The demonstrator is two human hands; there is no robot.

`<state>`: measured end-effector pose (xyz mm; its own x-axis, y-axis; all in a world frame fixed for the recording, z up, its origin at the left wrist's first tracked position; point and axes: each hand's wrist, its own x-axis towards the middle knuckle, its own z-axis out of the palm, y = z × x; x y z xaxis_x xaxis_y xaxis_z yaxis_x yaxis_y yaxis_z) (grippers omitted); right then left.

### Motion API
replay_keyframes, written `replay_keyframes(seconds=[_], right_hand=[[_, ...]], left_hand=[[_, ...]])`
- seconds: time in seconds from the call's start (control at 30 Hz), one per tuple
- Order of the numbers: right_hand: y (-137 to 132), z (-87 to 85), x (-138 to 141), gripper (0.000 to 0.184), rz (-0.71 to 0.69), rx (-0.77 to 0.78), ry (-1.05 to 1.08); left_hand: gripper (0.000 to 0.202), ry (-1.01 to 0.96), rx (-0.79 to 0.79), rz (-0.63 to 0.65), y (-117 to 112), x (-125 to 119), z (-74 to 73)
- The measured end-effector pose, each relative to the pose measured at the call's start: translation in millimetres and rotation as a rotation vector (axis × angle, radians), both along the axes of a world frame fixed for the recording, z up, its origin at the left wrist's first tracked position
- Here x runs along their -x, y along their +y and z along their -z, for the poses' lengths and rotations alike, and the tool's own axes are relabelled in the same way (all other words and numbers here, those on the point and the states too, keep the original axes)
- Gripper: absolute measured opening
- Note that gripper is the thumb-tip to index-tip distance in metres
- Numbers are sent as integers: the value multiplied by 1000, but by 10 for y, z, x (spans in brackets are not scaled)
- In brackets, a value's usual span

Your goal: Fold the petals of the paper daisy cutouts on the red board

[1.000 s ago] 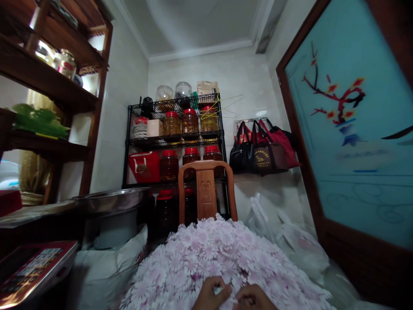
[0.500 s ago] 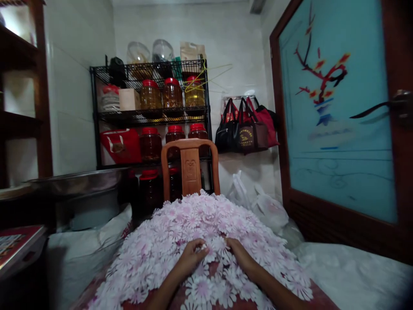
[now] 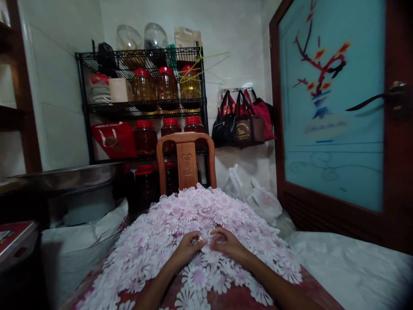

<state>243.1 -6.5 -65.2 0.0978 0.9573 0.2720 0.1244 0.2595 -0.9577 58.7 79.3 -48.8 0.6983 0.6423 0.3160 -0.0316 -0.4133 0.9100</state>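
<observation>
Tiled storeroom, dim. Against the far wall stands a black wire shelf rack holding red-lidded jars with amber contents, plus glass jars on top. To its right, handbags hang from a wall rail, with white plastic bags below them on the floor. A wooden door with a glass panel, painted with a red branch, occupies the right side. A steel basin sits at left, above a white sack; white sheeting lies at lower right.

Main subject: a mound of white-and-pink daisy-shaped cutouts, material not determinable, heaped over a maroon patterned cloth in the lower centre of the view. Its far edge overlaps the lower part of a wooden chair back in view.

Both bare hands rest on the near part of the mound, close together, with forearms entering from the bottom edge. Left hand: curled, not spread, angled toward the right. Right hand: curled likewise, angled toward the left. Between them is a small pale piece; whether either hand pinches it cannot be determined.
</observation>
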Motion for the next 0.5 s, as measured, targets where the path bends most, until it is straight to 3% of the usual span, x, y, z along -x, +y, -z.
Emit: replay_keyframes(seconds=[0.07,0.27,0.5], right_hand=[[-7,-10,22,60,12,-15,12],[-6,8,31,53,-13,13,9],[37,61,30,60,43,-25,5]], left_hand=[[45,8,14,30,1,10,3],[52,16,52,29,41,9,76],[40,45,-24,35,48,-1,49]])
